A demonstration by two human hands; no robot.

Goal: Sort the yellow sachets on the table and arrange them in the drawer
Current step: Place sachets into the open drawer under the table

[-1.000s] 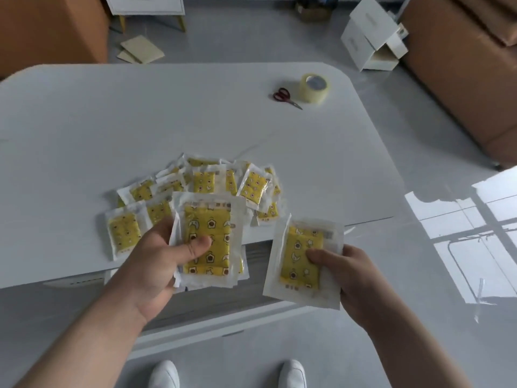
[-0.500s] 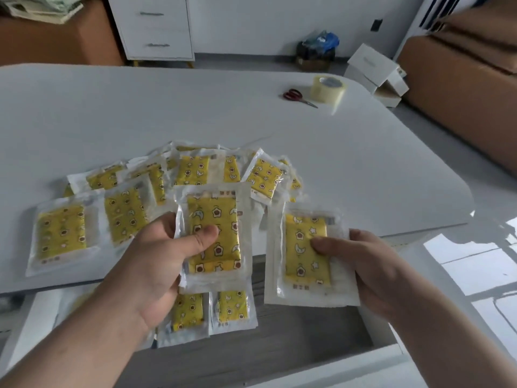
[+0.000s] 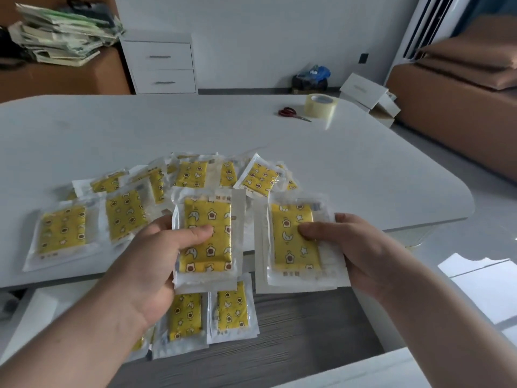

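Several yellow sachets (image 3: 195, 175) in clear wrappers lie in a loose pile near the front edge of the white table (image 3: 140, 130). My left hand (image 3: 151, 264) grips a small stack of yellow sachets (image 3: 208, 219), thumb on top. To the right, my right hand (image 3: 355, 247) holds another stack of sachets (image 3: 291, 247) the same way. Both stacks hover over the open drawer (image 3: 307, 331), which has a grey wood-grain bottom. Two sachets (image 3: 232, 309) lie flat in the drawer below my left hand; more at its left are partly hidden by my arm.
Red-handled scissors (image 3: 291, 112) and a roll of clear tape (image 3: 321, 105) lie at the table's far right. Beyond the table stand a white drawer cabinet (image 3: 161, 65), stacked papers (image 3: 61, 35), open white boxes (image 3: 369, 93) and a brown sofa (image 3: 461, 102).
The view has tilted up and drawn closer, so the open drawer and its sachets show. Both hands keep their stacks, and the right one has come up beside the left.
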